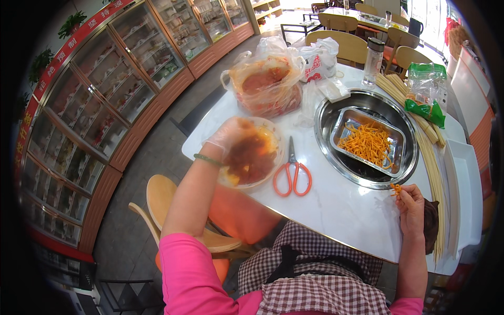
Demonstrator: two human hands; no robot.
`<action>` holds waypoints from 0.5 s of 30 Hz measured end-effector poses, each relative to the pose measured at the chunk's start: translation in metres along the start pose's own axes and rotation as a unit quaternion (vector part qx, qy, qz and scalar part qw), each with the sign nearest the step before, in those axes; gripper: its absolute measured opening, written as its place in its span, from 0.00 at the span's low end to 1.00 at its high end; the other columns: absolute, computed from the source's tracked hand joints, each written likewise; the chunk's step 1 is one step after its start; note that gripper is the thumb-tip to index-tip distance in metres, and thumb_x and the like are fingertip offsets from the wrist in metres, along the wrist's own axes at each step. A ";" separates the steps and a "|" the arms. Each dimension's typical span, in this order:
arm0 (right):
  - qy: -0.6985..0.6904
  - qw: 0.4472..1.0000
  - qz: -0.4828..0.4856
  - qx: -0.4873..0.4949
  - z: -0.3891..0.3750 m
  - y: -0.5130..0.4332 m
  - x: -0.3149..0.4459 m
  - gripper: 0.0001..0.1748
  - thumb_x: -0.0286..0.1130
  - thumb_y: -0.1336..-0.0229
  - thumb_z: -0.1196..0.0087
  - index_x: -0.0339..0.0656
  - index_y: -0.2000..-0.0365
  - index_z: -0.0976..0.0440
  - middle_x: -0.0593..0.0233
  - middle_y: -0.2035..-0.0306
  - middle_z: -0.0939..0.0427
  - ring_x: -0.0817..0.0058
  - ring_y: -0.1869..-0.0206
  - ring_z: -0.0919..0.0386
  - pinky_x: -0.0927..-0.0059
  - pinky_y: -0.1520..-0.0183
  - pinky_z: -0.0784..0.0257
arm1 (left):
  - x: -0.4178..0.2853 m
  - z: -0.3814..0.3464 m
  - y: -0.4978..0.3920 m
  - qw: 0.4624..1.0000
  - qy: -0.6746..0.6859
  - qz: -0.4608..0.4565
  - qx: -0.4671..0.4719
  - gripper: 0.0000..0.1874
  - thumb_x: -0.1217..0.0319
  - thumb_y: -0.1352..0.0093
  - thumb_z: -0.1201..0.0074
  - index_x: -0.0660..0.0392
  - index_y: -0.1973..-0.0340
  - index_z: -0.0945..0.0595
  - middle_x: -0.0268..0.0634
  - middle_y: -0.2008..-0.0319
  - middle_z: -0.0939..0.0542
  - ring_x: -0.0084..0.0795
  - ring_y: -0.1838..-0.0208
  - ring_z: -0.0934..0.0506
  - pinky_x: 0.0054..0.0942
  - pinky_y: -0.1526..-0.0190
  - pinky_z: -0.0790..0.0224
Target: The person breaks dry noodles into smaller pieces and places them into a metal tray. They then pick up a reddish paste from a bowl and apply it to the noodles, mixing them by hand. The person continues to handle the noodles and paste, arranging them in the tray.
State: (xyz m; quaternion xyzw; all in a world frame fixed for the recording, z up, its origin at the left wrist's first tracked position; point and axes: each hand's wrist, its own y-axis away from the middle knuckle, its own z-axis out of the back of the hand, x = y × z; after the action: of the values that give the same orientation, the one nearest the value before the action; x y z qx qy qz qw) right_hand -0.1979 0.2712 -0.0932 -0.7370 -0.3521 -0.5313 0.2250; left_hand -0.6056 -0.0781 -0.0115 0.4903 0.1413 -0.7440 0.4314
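My left hand (232, 132), in a clear plastic glove, is over the far left side of a round bowl (277, 136). Dark red marinated food (252, 161) with orange oil lies in that bowl. Blur and glare hide what the fingers do. Beyond the table's sunken metal ring, near its front rim, my bare right hand (411, 204) pinches a small bunch of orange strips (396, 189); whether a skewer runs through them I cannot tell. More orange shreds (366, 143) fill part of a rectangular metal tray (340, 118) set in the round metal basin (321, 130). Orange-handled scissors (292, 173) lie between bowl and basin.
Plastic bags with red food (267, 86) and a white bag (321, 59) stand at the back. Right of the basin are a bottle (373, 63), thin wooden sticks (427, 157), a green-and-clear packet (426, 92) and a white plastic tray (466, 189). A wooden chair (165, 197) is at left.
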 end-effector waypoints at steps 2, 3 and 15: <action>0.002 1.000 -0.003 -0.002 -0.001 0.000 0.000 0.04 0.21 0.35 0.44 0.38 0.61 0.24 0.68 0.66 0.19 0.85 0.68 0.23 0.85 0.62 0.26 | 0.005 0.004 -0.003 0.992 -0.118 -0.004 -0.034 0.09 0.70 0.35 0.34 0.62 0.64 0.14 0.35 0.71 0.16 0.26 0.66 0.21 0.27 0.60 0.26; 0.003 1.000 -0.005 -0.003 -0.001 0.000 0.001 0.04 0.21 0.35 0.44 0.38 0.61 0.24 0.68 0.67 0.20 0.85 0.68 0.23 0.85 0.62 0.26 | 0.007 0.005 -0.004 0.983 -0.177 -0.007 -0.050 0.09 0.71 0.36 0.33 0.61 0.64 0.14 0.36 0.71 0.16 0.27 0.67 0.21 0.28 0.60 0.26; 0.003 1.000 -0.011 -0.013 -0.004 0.001 0.004 0.04 0.21 0.35 0.43 0.38 0.61 0.24 0.68 0.68 0.20 0.87 0.68 0.23 0.86 0.62 0.25 | 0.009 0.002 -0.001 0.966 -0.247 -0.067 -0.018 0.10 0.78 0.39 0.36 0.62 0.61 0.13 0.44 0.60 0.15 0.39 0.56 0.19 0.34 0.51 0.26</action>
State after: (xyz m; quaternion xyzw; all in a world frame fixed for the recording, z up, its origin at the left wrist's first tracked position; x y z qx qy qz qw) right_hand -0.1987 0.2686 -0.0885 -0.7339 -0.3529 -0.5408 0.2109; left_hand -0.6088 -0.0834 -0.0190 0.2726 0.0760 -0.8666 0.4111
